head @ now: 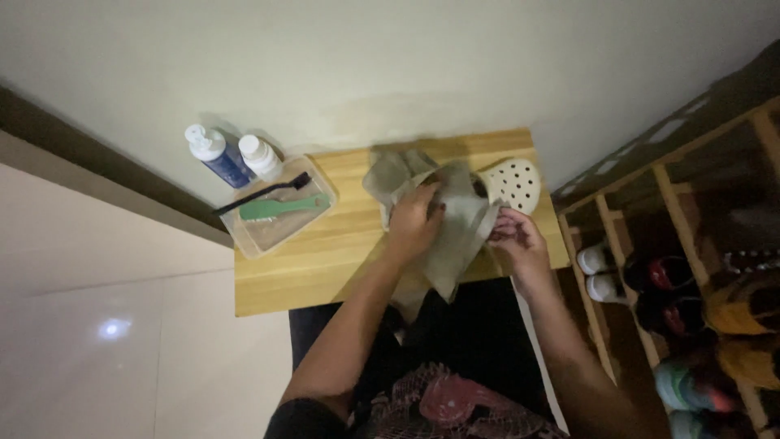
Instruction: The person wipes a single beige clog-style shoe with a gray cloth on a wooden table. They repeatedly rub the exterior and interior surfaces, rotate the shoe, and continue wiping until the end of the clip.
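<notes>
The left hand (414,221) lies flat, fingers spread, pressing a grey cloth (455,236) over a white perforated clog (513,184) on the wooden counter (325,260). Right of the clog's heel, the right hand (516,237) pinches the cloth's edge. The cloth looks soft and limp, best gathered by a fold; the clog seems light, stiff and easy to grip by its rim. Left of the clog sit a clear tray (280,213) with a green brush (284,208) and black brush (264,193), then two bottles (231,156). Nothing blocks the hands.
</notes>
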